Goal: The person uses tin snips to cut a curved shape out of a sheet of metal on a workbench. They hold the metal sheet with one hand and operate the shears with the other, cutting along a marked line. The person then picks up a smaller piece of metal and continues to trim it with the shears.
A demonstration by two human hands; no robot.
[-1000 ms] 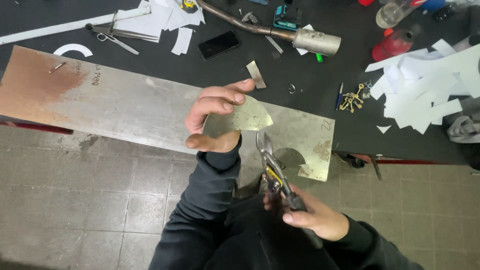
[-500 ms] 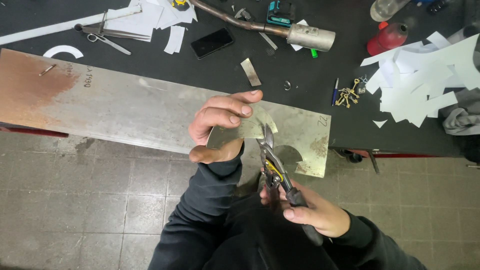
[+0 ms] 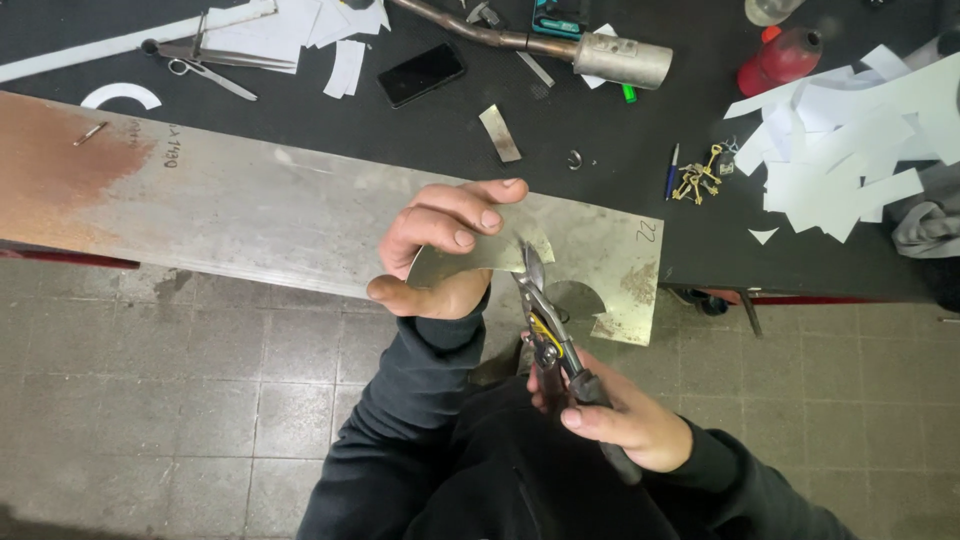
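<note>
Two hands busy at worktop near edge. Your left hand (image 3: 440, 250) pinches cut metal flap (image 3: 470, 260), bending it up clear of blades. Your right hand (image 3: 620, 420) clamps snips (image 3: 545, 325) handles, jaws biting into long steel sheet (image 3: 280, 215). Sheet overhangs near edge, giving snips room beneath.

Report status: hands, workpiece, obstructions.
Left hand pinching small curved sheet-metal piece. Right hand gripping yellow-handled tin snips, blades at its edge. Nothing obstructing.

Snips (image 3: 535, 300) deeper (into cut piece (image 3: 470, 258))
</note>
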